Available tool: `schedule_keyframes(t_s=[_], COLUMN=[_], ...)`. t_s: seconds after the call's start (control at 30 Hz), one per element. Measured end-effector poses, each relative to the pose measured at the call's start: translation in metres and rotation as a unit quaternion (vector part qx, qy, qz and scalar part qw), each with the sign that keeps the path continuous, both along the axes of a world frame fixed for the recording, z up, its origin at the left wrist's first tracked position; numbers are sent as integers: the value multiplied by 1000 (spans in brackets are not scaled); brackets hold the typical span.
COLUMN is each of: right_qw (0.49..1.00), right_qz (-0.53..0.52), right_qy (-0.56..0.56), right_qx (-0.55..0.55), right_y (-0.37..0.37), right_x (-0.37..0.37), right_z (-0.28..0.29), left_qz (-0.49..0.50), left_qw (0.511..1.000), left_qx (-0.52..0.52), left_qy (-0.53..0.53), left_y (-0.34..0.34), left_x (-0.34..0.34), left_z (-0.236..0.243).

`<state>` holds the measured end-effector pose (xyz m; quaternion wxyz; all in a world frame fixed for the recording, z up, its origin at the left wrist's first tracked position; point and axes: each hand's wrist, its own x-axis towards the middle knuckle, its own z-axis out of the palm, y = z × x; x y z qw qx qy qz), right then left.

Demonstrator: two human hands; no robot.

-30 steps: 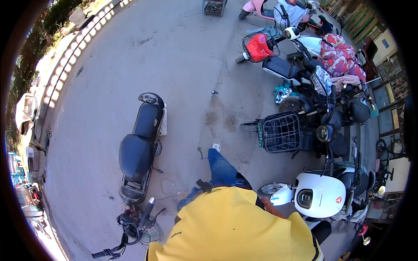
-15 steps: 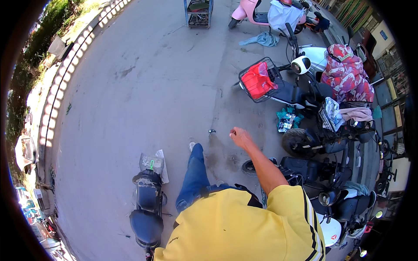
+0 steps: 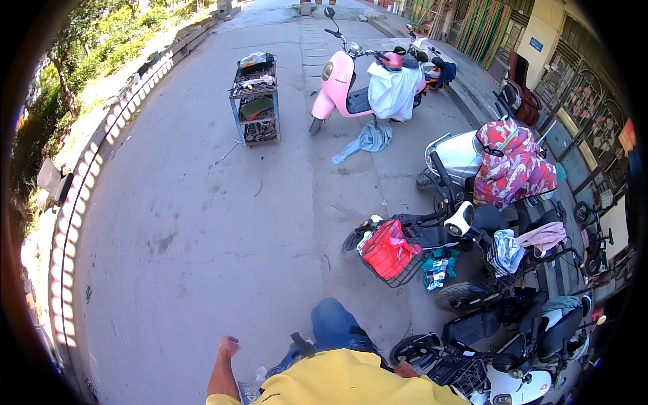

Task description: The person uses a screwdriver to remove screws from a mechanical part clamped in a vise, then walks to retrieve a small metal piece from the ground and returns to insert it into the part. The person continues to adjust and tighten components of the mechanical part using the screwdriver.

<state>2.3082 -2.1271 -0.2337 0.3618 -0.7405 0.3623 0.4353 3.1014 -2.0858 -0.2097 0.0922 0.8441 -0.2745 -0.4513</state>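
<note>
Left hand (image 3: 230,347) newly in view at 7 o'clock, fingers curled in. Right hand (image 3: 405,370), 5 o'clock, near scooter wheel (image 3: 413,351); fingers hidden, cannot tell. Blue-framed cart (image 3: 260,123) now fully visible, 11 o'clock.

Paved outdoor lane (image 3: 202,216) — parked scooters (image 3: 336,75); roadside greenery (image 3: 131,39)

On the pink scooter (image 3: 341,81), a white cover (image 3: 391,92) hides much of the rear. Left of that scooter, the small pieces (image 3: 260,133) on the cart (image 3: 263,123) are too tiny to tell apart. Well below the scooter, the yellow shirt (image 3: 351,378) runs off the lower edge and covers most of the right hand (image 3: 405,369), whose grip cannot be judged. Below and left of the scooter, the left hand (image 3: 229,346) is curled, its palm hidden.
</note>
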Motion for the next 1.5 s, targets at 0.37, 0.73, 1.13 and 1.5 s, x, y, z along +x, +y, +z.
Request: schedule_keyframes(t_s=[0.37,0.73,1.13,1.5], right_qw=[923,919,883,905], right_qz=[-379,-391,-459,-410], right_qy=[50,8,75,92], right_qx=[-46,-50,-64,-67], right_y=[-348,-553,-781,-1064], right_x=[193,309,435,454], right_z=[55,82,149,132], left_qz=[45,-45,-31,-136], left_qw=[993,988,985,963], left_qx=[-73,118,-167,-233], left_qy=[77,91,32,8], left_y=[-352,-510,-997,-1291], left_x=[17,48,315,259], left_z=[47,21,72,153])
